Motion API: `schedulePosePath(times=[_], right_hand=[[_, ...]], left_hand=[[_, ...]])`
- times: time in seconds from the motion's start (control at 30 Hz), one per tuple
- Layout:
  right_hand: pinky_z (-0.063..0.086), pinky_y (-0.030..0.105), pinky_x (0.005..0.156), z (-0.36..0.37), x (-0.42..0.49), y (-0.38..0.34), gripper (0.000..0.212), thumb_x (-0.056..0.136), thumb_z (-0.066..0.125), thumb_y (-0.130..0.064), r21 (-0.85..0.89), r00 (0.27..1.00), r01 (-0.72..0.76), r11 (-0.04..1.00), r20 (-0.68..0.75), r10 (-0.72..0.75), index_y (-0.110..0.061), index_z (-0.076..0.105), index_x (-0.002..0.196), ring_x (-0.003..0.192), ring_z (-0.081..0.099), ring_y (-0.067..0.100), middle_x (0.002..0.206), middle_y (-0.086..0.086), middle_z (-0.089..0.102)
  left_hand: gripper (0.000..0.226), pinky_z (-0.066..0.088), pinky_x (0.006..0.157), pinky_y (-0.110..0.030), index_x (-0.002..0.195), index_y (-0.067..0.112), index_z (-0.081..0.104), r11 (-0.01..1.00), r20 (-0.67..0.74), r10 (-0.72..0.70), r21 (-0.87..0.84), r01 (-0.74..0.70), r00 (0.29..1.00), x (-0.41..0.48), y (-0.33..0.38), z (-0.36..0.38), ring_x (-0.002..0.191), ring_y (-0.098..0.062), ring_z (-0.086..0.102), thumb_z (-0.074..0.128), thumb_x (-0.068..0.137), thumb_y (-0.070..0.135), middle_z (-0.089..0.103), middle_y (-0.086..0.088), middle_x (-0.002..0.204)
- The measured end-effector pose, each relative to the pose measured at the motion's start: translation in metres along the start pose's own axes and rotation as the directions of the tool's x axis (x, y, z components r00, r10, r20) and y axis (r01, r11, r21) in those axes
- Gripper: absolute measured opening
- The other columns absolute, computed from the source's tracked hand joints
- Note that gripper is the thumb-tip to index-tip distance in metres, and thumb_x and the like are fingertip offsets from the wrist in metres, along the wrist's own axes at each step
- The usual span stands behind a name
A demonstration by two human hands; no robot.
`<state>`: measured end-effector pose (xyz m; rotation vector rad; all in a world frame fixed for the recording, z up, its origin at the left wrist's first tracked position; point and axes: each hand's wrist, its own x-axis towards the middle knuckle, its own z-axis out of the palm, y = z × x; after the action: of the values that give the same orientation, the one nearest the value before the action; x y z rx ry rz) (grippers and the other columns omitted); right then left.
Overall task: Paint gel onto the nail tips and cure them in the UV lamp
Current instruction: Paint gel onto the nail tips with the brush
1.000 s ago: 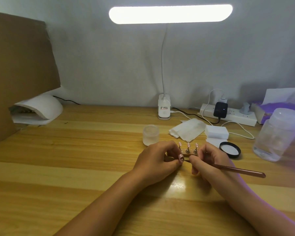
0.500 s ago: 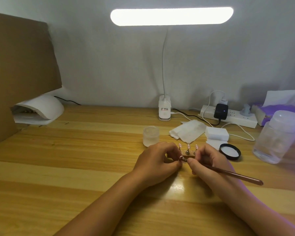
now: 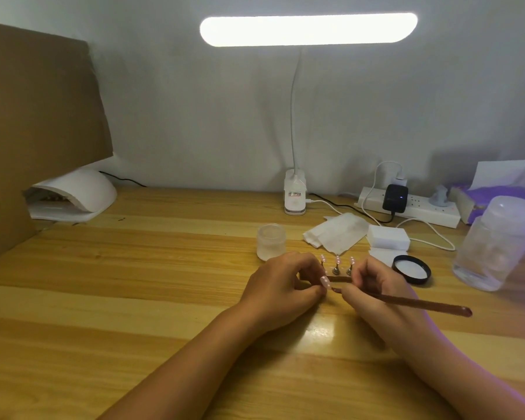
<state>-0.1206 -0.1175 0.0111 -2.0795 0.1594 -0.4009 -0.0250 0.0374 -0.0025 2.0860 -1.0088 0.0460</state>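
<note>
Both hands are working just in front of the frosted jar (image 3: 271,241), low over the wooden tabletop (image 3: 134,283). The left hand (image 3: 281,286) has its fingers curled in, pinching one pink nail tip (image 3: 325,281) between thumb and forefinger, with the glossy face turned up. The right hand (image 3: 373,286) has its fingers clamped on a thin brown brush (image 3: 412,304), pencil-style. The bristle end sits right at the lower edge of that nail tip, though I honestly can't tell if it's touching. The handle pokes out to the right, away from the jar.

Between the two hands, just front-right of the jar, there's a little stand (image 3: 337,268) with three more pink tips upright on pegs. A black lid (image 3: 411,269) lies flat further right of the jar, past the right hand. Some white wipes (image 3: 335,234) sit just right of the jar.

The white UV lamp (image 3: 82,192) is well off to the jar's left, at the back of the tabletop beside a cardboard sheet (image 3: 34,116). A clear bottle (image 3: 494,247) stands far right of the jar. The lit desk lamp (image 3: 308,29) hangs above, its base behind the jar.
</note>
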Motion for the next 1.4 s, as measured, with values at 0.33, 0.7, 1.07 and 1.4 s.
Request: schedulePosePath(times=[0.33,0.7,1.07,1.4], right_hand=[[0.037,0.011,0.042,0.000,0.001,0.004,0.016,0.091,0.062,-0.014,0.242,0.997,-0.040,0.969,-0.061,0.056,-0.005,0.053,0.082,0.045,0.047,0.001,0.053,-0.002,0.056],[0.041,0.013,0.046,0.005,0.003,0.004,0.013,0.089,0.065,-0.017,0.147,0.997,-0.048,0.988,-0.056,0.057,-0.010,0.057,0.082,0.048,0.054,0.002,0.057,-0.003,0.061],[0.042,0.010,0.046,0.002,-0.002,-0.003,0.035,0.071,0.064,-0.049,0.193,0.993,0.018,0.981,-0.115,0.004,-0.018,0.060,0.086,0.052,0.058,0.002,0.062,-0.005,0.066],[0.044,0.024,0.057,0.003,-0.003,0.002,0.013,0.095,0.057,-0.022,0.116,0.988,0.098,0.988,-0.133,-0.083,-0.035,0.059,0.099,0.058,0.061,-0.001,0.085,-0.010,0.073]], left_hand=[[0.004,0.036,0.055,-0.009,0.088,0.034,0.070,0.981,-0.180,-0.128,-0.164,0.099,0.975,0.002,-0.001,-0.003,0.058,0.010,0.055,0.072,0.088,0.030,0.071,0.017,0.093],[0.023,0.043,0.064,-0.022,0.104,0.035,0.059,0.972,-0.236,-0.232,-0.035,0.231,0.944,0.005,0.000,0.003,0.069,0.002,0.055,0.073,0.085,0.033,0.066,0.019,0.088],[0.058,0.036,0.080,-0.016,0.121,0.025,0.037,0.946,-0.561,-0.243,0.043,0.321,0.791,0.002,-0.005,-0.006,0.107,-0.012,0.044,0.075,0.077,0.027,0.039,0.005,0.119],[0.075,0.032,0.101,-0.029,0.137,0.030,0.026,0.903,-0.405,-0.398,-0.018,0.428,0.823,0.007,-0.017,-0.007,0.130,-0.016,0.036,0.073,0.080,0.038,0.038,0.004,0.139]])
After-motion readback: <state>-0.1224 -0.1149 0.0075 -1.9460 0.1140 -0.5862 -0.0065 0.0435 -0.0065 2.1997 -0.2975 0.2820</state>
